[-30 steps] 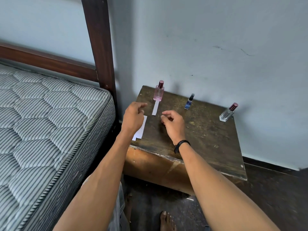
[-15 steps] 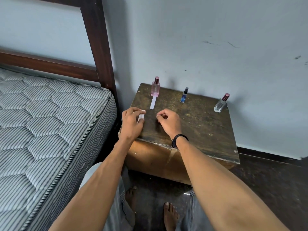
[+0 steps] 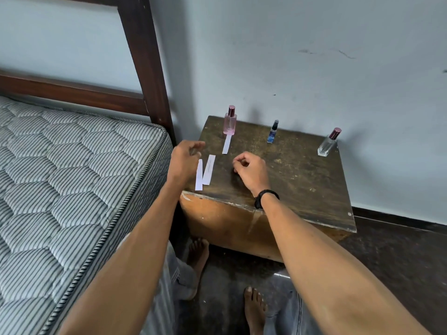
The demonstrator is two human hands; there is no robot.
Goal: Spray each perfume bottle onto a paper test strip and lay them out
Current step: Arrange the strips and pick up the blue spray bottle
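Two spare strips lie by the left hand, and one is already laid at the pink bottle

Two paper strips (image 3: 209,169) lie on the wooden table (image 3: 302,189) near its left front corner, touching at their near ends. The left hand (image 3: 185,160) hovers just beside and slightly above them, with loosely curled fingers and nothing in them. The right hand (image 3: 251,170) rests well to their right with its fingers curled in, and nothing shows in its grasp. A third strip (image 3: 227,145) lies flat in front of the pink bottle (image 3: 229,120). The blue bottle (image 3: 273,131) and the clear bottle (image 3: 329,142) stand along the wall with no strip before them. The step looks like picking up the next strip. It is probably best to slide one strip free with a fingertip and pinch only its near end, so the far end stays clean for the spray.
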